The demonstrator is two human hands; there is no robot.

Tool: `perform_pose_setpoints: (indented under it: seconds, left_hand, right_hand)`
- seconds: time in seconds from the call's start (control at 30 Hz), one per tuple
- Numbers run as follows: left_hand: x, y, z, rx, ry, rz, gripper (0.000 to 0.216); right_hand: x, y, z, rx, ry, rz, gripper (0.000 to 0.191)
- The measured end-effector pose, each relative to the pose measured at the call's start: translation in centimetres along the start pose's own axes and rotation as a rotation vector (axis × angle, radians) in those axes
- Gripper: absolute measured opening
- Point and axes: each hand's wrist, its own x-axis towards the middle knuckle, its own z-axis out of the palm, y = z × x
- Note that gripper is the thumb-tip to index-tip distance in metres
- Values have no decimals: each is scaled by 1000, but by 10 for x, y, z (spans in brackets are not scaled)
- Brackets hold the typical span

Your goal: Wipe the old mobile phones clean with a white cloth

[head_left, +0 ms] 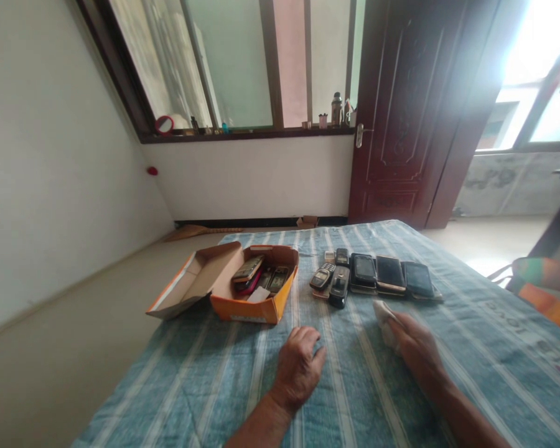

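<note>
My left hand (299, 363) rests on the striped cloth (205, 386) in front of the orange box, its fingers loosely curled and nothing visible in them. Between the thumb and fingers of my right hand (413, 342) is a crumpled white cloth (385, 320). Just beyond it lie stacked smartphones: a dark one (364, 269), a gold-edged one (391, 274) and a grey one (418, 279). Left of these are old keypad phones, among them a Nokia-like one (322, 277) and a black slider-like one (339, 286). The open cardboard box (249, 311) holds several more phones (249, 269).
The box's lid (191, 280) hangs open to the left. Behind the bed-like surface are a broom (191, 232) on the floor, a windowsill (261, 134) with a flask (336, 111) and small items, and a dark red door (401, 112). Colourful fabric (544, 292) is at the right.
</note>
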Motion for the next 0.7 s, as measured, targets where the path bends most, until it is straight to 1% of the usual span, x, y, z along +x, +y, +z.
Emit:
perform_pose_setpoints:
  seconds: [0.23,0.43,0.7]
  left_hand:
    - [2,-1,0,0,-29,1,11]
    - [6,-5,0,-1,-14,36,10]
    - [8,-9,0,-16,11,74,11]
  right_hand:
    - [-2,-4,1,16,42,-81,40]
    - [-3,-9,2,20,67,-127,42]
    - [-2,-6,5,-3,35,-195,39]
